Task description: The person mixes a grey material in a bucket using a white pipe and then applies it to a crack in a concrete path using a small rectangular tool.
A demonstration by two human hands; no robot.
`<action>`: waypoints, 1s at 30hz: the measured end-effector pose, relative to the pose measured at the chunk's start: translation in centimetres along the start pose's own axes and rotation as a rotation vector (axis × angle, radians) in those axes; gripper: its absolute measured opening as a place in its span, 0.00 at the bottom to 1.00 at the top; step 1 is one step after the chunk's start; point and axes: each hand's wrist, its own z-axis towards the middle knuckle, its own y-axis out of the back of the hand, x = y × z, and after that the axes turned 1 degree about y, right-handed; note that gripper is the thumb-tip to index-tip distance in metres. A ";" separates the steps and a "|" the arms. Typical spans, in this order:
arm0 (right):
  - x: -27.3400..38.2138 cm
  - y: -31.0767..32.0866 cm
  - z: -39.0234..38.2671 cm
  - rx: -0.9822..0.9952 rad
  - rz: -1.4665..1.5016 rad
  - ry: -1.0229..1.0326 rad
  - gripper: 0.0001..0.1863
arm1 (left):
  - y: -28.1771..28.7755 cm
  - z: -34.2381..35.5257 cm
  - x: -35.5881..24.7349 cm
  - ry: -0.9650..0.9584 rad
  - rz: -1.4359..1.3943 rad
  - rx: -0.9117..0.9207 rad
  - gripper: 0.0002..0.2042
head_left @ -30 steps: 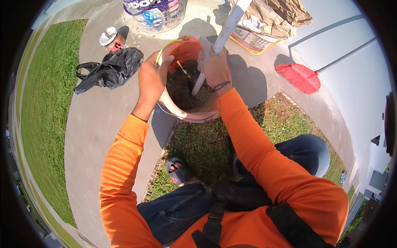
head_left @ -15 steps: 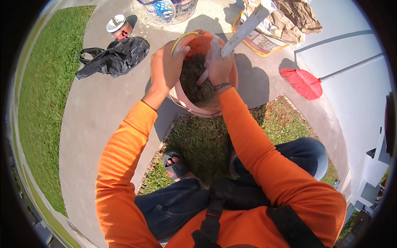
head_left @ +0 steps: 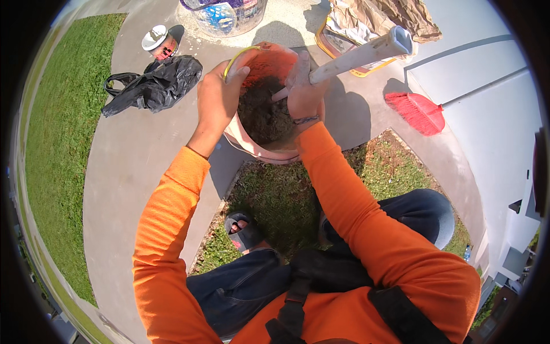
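Observation:
An orange bucket [head_left: 281,156] stands in front of me, with a grey-brown mortar-like mix [head_left: 260,121] inside. My left hand [head_left: 217,102] is closed on the bucket's left rim, beside a yellow strip [head_left: 232,61]. Over the bucket's right side, my right hand [head_left: 305,94] is wrapped round a whitish pipe [head_left: 355,60]. The pipe slants, its hollow upper end out to the right; its lower end reaches the mix. Part of the pipe is hidden behind my right hand.
A black plastic bag [head_left: 156,86] and a small paint-stained can [head_left: 159,43] lie at left. A clear tub [head_left: 229,20] stands beyond the bucket. Brown paper sacking [head_left: 409,20] sits in a container at far right, with a red broom [head_left: 417,112] nearer. Grass borders the concrete.
The pipe has tilted further over, its upper end swinging right and lower. Its lower end has shifted up within the bucket. My left hand and the bucket's rim have moved slightly left.

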 end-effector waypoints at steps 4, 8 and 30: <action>2.0 -0.8 0.3 0.128 0.021 -0.327 0.17 | 0.2 -0.1 0.2 0.010 0.003 0.000 0.16; 2.6 -0.9 0.6 -0.023 0.065 -0.146 0.18 | 0.4 -0.2 0.6 -0.025 -0.029 -0.050 0.15; 0.0 -0.6 -1.0 -0.143 0.025 -0.252 0.18 | 0.9 0.2 1.4 -0.007 -0.140 0.075 0.15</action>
